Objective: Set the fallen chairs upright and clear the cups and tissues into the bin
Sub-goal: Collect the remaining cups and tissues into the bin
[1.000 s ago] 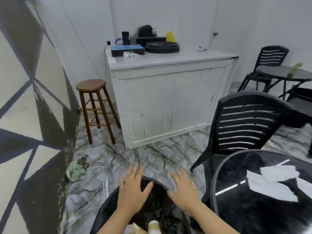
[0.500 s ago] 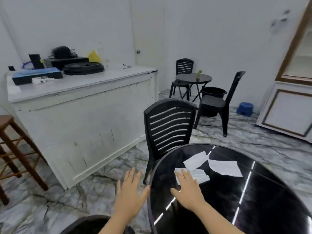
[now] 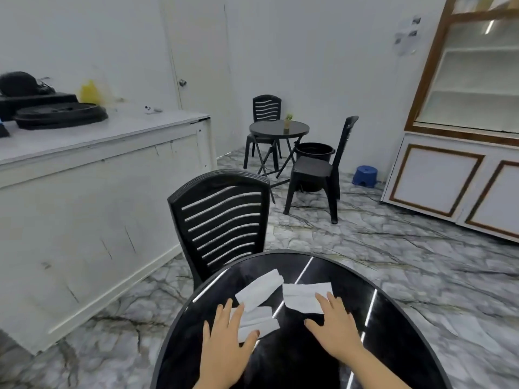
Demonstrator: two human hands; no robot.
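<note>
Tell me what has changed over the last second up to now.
The view swung right, away from the black bin and onto the round glossy black table. Both hands came up from the bin's rim onto the white tissues: the left hand now rests on the nearest folded tissue, the right hand on the right-hand tissue. Neither is gripped yet. The tissues and the upright black slatted chair have not moved.

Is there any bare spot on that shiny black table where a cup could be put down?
The black table is bare along its right side, beyond the right hand, and near the far rim past the tissues. The middle is crowded: three tissues, with the left hand over the nearest.
</note>
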